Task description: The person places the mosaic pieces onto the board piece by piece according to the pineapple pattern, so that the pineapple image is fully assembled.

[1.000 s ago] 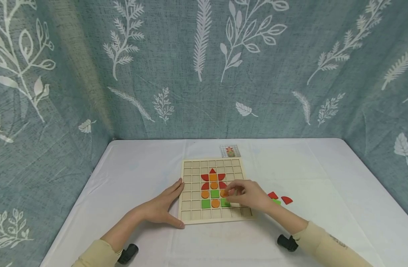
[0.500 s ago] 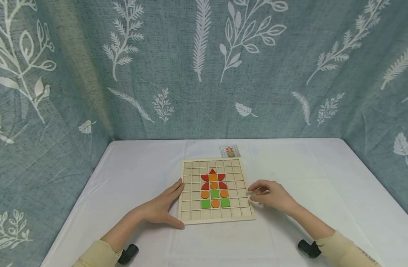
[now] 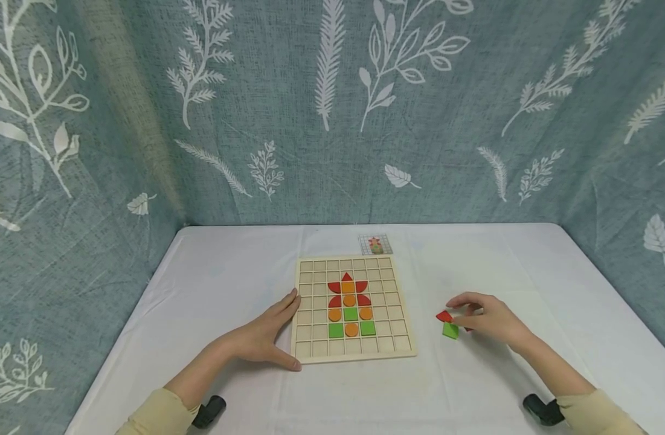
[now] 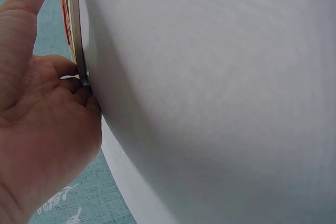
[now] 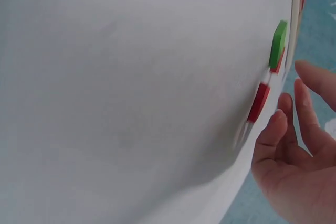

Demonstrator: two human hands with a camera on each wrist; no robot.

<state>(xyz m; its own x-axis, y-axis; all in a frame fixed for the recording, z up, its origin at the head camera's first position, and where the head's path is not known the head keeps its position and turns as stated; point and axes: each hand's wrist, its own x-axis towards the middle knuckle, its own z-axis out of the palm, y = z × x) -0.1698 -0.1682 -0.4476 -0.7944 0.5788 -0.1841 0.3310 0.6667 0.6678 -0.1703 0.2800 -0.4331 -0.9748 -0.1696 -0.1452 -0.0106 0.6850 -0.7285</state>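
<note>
A wooden grid board (image 3: 397,326) lies on the table, bearing a figure of red, orange and green pieces. Along its left edge rests my left hand (image 3: 264,338), thumb at the near corner, fingers extended; in the left wrist view the fingers touch the board's side. My right hand (image 3: 492,317) hovers right of the board, fingers loosely bent over the loose pieces, with nothing visible between them. Beside its fingertips lie a red piece (image 3: 444,316) and a green square (image 3: 450,330). Another red piece (image 5: 259,103) is mostly hidden by the hand in the head view.
Behind the board lies a small pattern card (image 3: 375,244) with a similar figure. White cloth covers the table (image 3: 245,260). A leaf-print curtain (image 3: 289,109) stands behind and at both sides. Dark wrist devices are strapped under both forearms.
My right hand has moved right from the board to the loose pieces, leaving the orange disc on the right side of the figure uncovered. My left hand has stayed at the board's edge.
</note>
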